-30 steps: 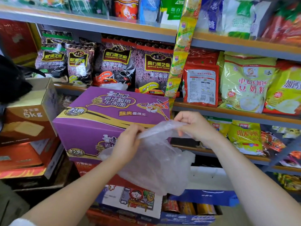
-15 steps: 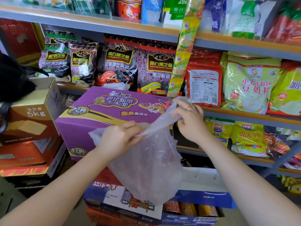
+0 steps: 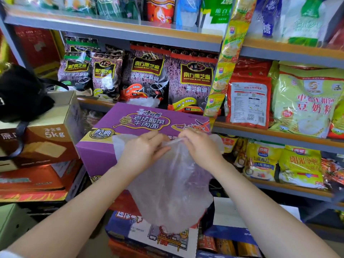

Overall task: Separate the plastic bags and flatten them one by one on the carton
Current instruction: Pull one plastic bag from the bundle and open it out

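Observation:
A bunch of clear plastic bags [image 3: 173, 190] hangs in front of the purple carton [image 3: 130, 120]. My left hand [image 3: 143, 149] and my right hand [image 3: 201, 148] both pinch the bags' top edge, close together, just above the carton's near right corner. The bags' upper corners spread over the carton's front edge on either side of my hands. Another crumpled clear bag [image 3: 147, 102] lies at the carton's far edge, against the shelf.
Shelves of packaged food [image 3: 189, 79] stand right behind the carton. A brown 5 kg box [image 3: 46, 138] with a black bag [image 3: 20, 94] on it sits to the left. More cartons [image 3: 158, 237] are stacked below, under the hanging bags.
My hands have come closer together on the bags' top edge. My right hand dropped from the raised position half a second ago, and the bags now hang lower against the carton.

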A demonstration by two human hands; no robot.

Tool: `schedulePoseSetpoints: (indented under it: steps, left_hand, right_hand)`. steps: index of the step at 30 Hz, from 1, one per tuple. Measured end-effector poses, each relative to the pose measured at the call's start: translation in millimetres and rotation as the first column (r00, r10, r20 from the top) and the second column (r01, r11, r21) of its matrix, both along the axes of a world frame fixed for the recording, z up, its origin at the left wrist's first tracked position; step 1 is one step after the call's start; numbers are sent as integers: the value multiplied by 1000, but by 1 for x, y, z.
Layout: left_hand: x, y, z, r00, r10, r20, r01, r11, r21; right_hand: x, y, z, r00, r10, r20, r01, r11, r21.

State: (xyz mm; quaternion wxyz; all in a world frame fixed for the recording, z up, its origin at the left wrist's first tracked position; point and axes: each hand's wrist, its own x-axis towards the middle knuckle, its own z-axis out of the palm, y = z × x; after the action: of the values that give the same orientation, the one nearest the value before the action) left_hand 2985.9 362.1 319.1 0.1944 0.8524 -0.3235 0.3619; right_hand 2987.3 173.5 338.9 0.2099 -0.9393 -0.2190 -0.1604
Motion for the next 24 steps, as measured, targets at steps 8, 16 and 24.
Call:
schedulePoseSetpoints:
  steps: [8,16,24]
  left_hand:
    - [36,43,-24,946,70,-316,-69,998,12]
    - [93,65,27,977,210,-22,-211,976,-45]
    - [115,78,7,874,-18,-486,-31,995,-93]
  right_hand:
    - [28,-28,-4,970,-158,-182,208,933,295]
    - [38,-22,36,949,1,-314,142,890,433]
    - [46,18,27,796,-174,-579,73,978,-194]
